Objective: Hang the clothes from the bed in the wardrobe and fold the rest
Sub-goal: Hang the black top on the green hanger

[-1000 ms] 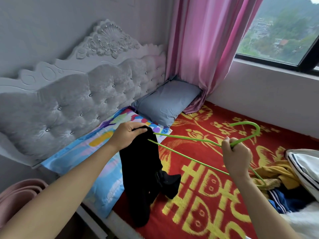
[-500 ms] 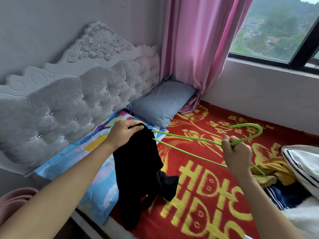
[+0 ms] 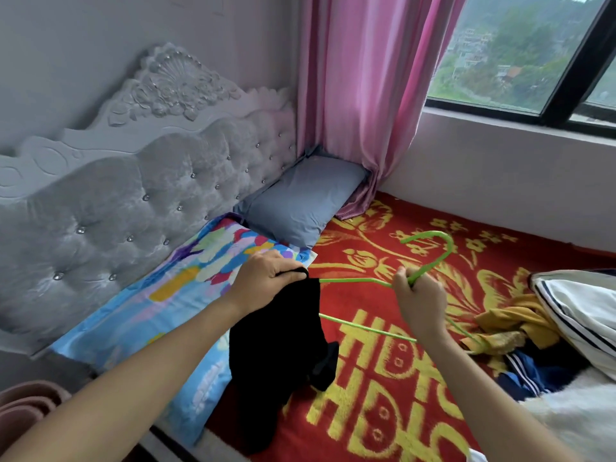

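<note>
The garment (image 3: 276, 355) is plain black, the hanger (image 3: 430, 233) bright green. The blanket (image 3: 383, 411) is red with yellow flowers and blocky yellow characters. The curtain (image 3: 360, 95) is pink, the headboard (image 3: 116, 201) silver-grey. The plain pillow (image 3: 300, 201) is grey-blue; the patterned pillow (image 3: 160, 315) is light blue with bright patches (yellow, pink, purple, green). The mustard cloth (image 3: 513, 325) is plain, the navy cloth (image 3: 523, 375) white-striped

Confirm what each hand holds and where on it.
The left hand grips the black garment at its top edge. The right hand grips the green hanger at its neck, just below the hook.
</note>
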{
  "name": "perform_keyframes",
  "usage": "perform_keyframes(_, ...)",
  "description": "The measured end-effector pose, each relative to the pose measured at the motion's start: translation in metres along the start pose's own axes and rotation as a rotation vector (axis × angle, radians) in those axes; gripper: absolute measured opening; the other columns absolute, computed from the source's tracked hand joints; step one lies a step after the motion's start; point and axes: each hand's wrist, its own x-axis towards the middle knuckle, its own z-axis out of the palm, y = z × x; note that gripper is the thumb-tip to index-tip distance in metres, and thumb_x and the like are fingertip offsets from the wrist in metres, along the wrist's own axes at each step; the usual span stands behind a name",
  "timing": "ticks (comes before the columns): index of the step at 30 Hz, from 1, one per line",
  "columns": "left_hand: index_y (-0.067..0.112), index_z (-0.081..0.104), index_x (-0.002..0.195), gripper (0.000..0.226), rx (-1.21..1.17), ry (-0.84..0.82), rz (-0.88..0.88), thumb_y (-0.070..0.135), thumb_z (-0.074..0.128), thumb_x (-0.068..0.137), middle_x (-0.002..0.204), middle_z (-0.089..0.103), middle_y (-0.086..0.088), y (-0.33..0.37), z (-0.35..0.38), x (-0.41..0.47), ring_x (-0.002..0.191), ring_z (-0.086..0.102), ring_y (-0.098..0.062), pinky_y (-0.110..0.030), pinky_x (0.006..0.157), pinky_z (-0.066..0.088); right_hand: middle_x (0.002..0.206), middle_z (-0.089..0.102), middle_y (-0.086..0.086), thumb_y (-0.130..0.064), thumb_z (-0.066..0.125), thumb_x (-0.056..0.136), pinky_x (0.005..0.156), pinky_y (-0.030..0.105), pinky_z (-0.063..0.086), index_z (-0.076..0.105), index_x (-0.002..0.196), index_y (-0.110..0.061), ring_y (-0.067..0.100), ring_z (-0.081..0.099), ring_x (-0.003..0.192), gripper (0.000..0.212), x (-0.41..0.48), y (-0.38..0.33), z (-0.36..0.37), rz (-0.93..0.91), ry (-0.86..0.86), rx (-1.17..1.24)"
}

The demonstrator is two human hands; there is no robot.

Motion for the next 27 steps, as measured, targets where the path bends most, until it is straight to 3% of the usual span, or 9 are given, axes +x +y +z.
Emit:
perform_keyframes(4, 0.011, 0.075, 0.095, 0.017, -0.008, -0.063, 0.019, 0.023, 0.068, 0.086, 0.090, 0.073, -0.008, 0.021, 0.016, -0.001, 0.087, 0.065, -0.024, -0.029, 0.078, 0.045, 0.040, 0.031, -0.010, -0.012, 0.049, 0.093, 0.045, 0.024, 0.023, 0.030, 0.048, -0.022, 0.006, 0.028, 0.035, 0.050, -0.030, -0.014, 0.027, 0.094, -0.040, 0.000)
perform_keyframes(6, 0.015, 0.074, 0.099, 0.019, 0.036, -0.082, 0.067, 0.027, 0.064, 0.088, 0.093, 0.072, -0.006, 0.033, 0.032, -0.003, 0.091, 0.064, -0.022, -0.032, 0.082, 0.045, 0.042, 0.033, -0.009, -0.019, 0.047, 0.095, 0.046, 0.028, 0.023, 0.029, 0.050, -0.022, 0.006, 0.030, 0.039, 0.048, -0.045, -0.023, 0.041, 0.148, -0.094, -0.016)
perform_keyframes(10, 0.018, 0.072, 0.103, 0.025, 0.288, -0.121, 0.279, 0.034, 0.060, 0.090, 0.094, 0.072, -0.002, 0.046, 0.031, 0.006, 0.093, 0.063, -0.021, -0.029, 0.081, 0.043, 0.044, 0.034, -0.007, -0.019, 0.045, 0.097, 0.050, 0.030, 0.026, 0.030, 0.050, -0.016, 0.011, 0.031, 0.042, 0.050, -0.046, -0.027, 0.045, 0.297, -0.073, 0.192)
perform_keyframes(12, 0.016, 0.075, 0.094, 0.026, 0.463, -0.037, 0.412, 0.035, 0.072, 0.078, 0.081, 0.072, -0.002, 0.039, 0.007, 0.018, 0.078, 0.067, -0.023, -0.031, 0.072, 0.048, 0.043, 0.033, -0.006, -0.018, 0.043, 0.097, 0.051, 0.032, 0.026, 0.031, 0.049, -0.015, 0.011, 0.029, 0.041, 0.050, -0.034, -0.023, 0.029, 0.317, -0.002, 0.328)
perform_keyframes(15, 0.012, 0.072, 0.075, 0.039, 0.717, 0.051, 0.491, 0.049, 0.059, 0.078, 0.056, 0.061, -0.004, 0.034, -0.021, 0.028, 0.050, 0.061, -0.023, -0.029, 0.049, 0.052, 0.038, 0.031, -0.010, -0.018, 0.043, 0.098, 0.047, 0.029, 0.024, 0.031, 0.046, -0.017, 0.007, 0.026, 0.037, 0.053, -0.022, -0.025, 0.005, 0.268, 0.044, 0.404)
perform_keyframes(17, 0.012, 0.066, 0.064, 0.044, 0.725, 0.073, 0.512, 0.050, 0.047, 0.078, 0.049, 0.056, -0.002, 0.040, -0.023, 0.030, 0.042, 0.057, -0.021, -0.024, 0.041, 0.047, 0.039, 0.030, -0.009, -0.019, 0.042, 0.098, 0.048, 0.031, 0.024, 0.031, 0.046, -0.017, 0.010, 0.026, 0.038, 0.054, -0.020, -0.034, 0.002, 0.220, 0.039, 0.397)
perform_keyframes(19, 0.012, 0.062, 0.060, 0.037, 0.666, 0.059, 0.551, 0.046, 0.062, 0.074, 0.047, 0.056, 0.000, 0.053, -0.019, 0.028, 0.040, 0.057, -0.021, -0.019, 0.036, 0.041, 0.041, 0.029, -0.006, -0.023, 0.040, 0.098, 0.050, 0.032, 0.023, 0.029, 0.046, -0.018, 0.014, 0.025, 0.040, 0.054, -0.023, -0.049, 0.005, 0.177, 0.021, 0.391)
perform_keyframes(24, 0.013, 0.067, 0.068, 0.038, 0.565, 0.064, 0.632, 0.046, 0.051, 0.075, 0.055, 0.062, 0.002, 0.084, -0.010, 0.028, 0.047, 0.061, -0.020, -0.021, 0.037, 0.040, 0.040, 0.031, -0.007, -0.031, 0.040, 0.097, 0.054, 0.032, 0.027, 0.027, 0.044, -0.017, 0.015, 0.030, 0.042, 0.057, -0.014, -0.071, 0.003, 0.127, -0.020, 0.326)
perform_keyframes(27, 0.012, 0.072, 0.084, 0.036, 0.648, 0.155, 0.658, 0.041, 0.080, 0.064, 0.068, 0.064, -0.002, 0.076, -0.028, 0.036, 0.061, 0.064, -0.022, -0.027, 0.050, 0.048, 0.042, 0.032, -0.002, -0.031, 0.039, 0.099, 0.052, 0.032, 0.026, 0.030, 0.043, -0.017, 0.015, 0.029, 0.040, 0.058, 0.007, -0.060, -0.022, 0.080, 0.050, 0.274)
